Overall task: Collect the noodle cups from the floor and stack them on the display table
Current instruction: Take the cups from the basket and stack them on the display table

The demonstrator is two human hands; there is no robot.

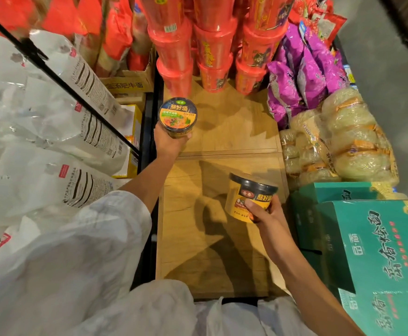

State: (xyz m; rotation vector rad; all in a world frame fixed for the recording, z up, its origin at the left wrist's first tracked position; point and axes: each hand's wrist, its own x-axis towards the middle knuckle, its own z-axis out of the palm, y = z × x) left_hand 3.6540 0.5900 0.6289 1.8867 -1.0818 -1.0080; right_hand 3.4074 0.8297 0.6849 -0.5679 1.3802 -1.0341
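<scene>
My left hand (167, 143) grips a noodle cup with a dark blue and orange lid (177, 115), held above the left side of the wooden display table (222, 137). My right hand (267, 210) grips a second noodle cup (248, 197), yellow with a black rim, tilted over the table's right side. Both cups are in the air, apart from each other. No cup on the floor is in view.
Stacks of red noodle cups (212, 49) stand at the table's back. Purple packets (302, 73) and bags of pale noodles (338, 139) lie at the right. Green cartons (372, 243) sit at the near right. White packets (40, 132) on a black rack fill the left.
</scene>
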